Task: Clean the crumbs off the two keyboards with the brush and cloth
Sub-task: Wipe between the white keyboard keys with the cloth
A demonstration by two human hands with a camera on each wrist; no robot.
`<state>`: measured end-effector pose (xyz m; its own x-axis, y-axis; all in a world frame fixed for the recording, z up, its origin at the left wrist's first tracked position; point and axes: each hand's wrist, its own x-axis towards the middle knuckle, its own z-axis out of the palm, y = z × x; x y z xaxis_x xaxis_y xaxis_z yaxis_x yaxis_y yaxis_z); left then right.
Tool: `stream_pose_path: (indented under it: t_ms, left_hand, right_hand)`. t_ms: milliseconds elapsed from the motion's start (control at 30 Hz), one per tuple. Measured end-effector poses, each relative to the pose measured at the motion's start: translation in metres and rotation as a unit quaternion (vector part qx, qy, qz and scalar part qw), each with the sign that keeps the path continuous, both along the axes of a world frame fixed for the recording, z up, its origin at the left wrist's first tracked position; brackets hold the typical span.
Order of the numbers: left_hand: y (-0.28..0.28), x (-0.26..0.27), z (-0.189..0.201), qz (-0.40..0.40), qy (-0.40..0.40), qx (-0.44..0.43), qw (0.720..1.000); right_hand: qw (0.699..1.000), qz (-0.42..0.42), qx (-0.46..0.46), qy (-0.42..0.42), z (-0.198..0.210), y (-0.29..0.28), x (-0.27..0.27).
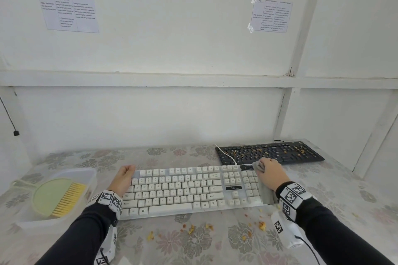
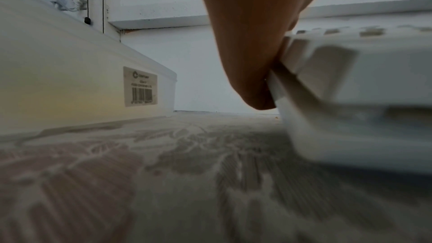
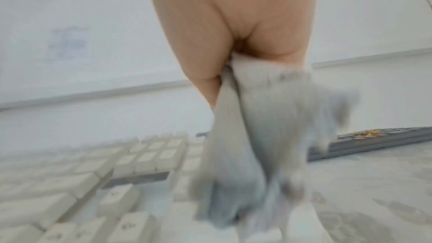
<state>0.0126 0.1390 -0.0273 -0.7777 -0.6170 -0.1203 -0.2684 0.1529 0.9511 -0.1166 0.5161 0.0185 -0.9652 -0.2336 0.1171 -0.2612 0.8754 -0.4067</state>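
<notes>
A white keyboard [image 1: 189,189] lies across the middle of the table. My left hand [image 1: 124,177] grips its left end; the left wrist view shows this hand [image 2: 252,43] against the keyboard's edge [image 2: 350,90]. My right hand [image 1: 270,173] holds a bunched grey cloth [image 1: 259,165] on the keyboard's right end, over the number pad. The cloth [image 3: 257,145] hangs from that hand [image 3: 229,25] onto the keys [image 3: 93,182]. A black keyboard [image 1: 269,154] strewn with crumbs lies at the back right. The yellow-bristled brush [image 1: 69,198] lies on a green dustpan [image 1: 49,198].
Brush and dustpan sit in a translucent plastic tub [image 1: 90,174] at the left, its labelled wall [image 2: 70,80] close to my left hand. Loose crumbs [image 1: 193,229] dot the floral tablecloth in front of the white keyboard. A white cable [image 1: 226,155] crosses the black keyboard. The wall stands close behind.
</notes>
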Motion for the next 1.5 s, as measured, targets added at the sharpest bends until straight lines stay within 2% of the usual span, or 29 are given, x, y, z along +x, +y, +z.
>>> stream_pose_path:
  t_ms: [233, 433, 533, 600, 667, 733, 1100, 1200, 1333, 1400, 1500]
  left_hand:
    - [0.004, 0.004, 0.006, -0.006, -0.008, -0.030, 1.000]
    - [0.008, 0.006, 0.009, -0.002, -0.004, -0.034, 0.999]
    - [0.009, 0.006, 0.009, -0.004, -0.006, -0.031, 0.999]
    - [0.008, 0.006, 0.010, -0.005, -0.008, -0.030, 0.999]
    - [0.008, 0.006, 0.009, -0.002, -0.006, -0.029, 1.000]
    - [0.008, 0.006, 0.009, -0.001, -0.006, -0.028, 1.000]
    - [0.005, 0.002, 0.004, 0.002, -0.013, -0.043, 0.999]
    - [0.004, 0.001, 0.002, 0.000, -0.013, -0.044, 0.999]
    - [0.002, -0.001, 0.000, 0.004, -0.015, -0.039, 0.999]
    - [0.001, -0.002, -0.001, 0.004, -0.018, -0.038, 0.999]
    - [0.001, -0.002, -0.001, 0.004, -0.015, -0.035, 0.999]
  right_hand:
    - [0.995, 0.024, 0.085, -0.048, -0.013, -0.008, 0.002]
    - [0.978, 0.009, 0.159, -0.137, -0.012, 0.004, 0.019]
    - [0.972, -0.004, 0.161, -0.171, -0.005, 0.007, 0.022]
    - [0.983, -0.011, 0.098, -0.154, 0.002, 0.008, 0.020]
    - [0.997, -0.014, 0.034, -0.070, 0.005, 0.011, 0.011]
    - [1.000, -0.011, 0.011, -0.006, 0.006, 0.010, 0.005]
    - [0.977, -0.021, 0.171, -0.128, -0.010, 0.016, 0.026]
    - [0.974, -0.037, 0.177, -0.137, -0.003, 0.023, 0.028]
    - [0.974, 0.016, 0.168, -0.148, 0.000, 0.019, 0.031]
    - [0.966, 0.036, 0.188, -0.172, -0.006, 0.013, 0.031]
    - [0.960, 0.024, 0.226, -0.165, -0.013, 0.013, 0.029]
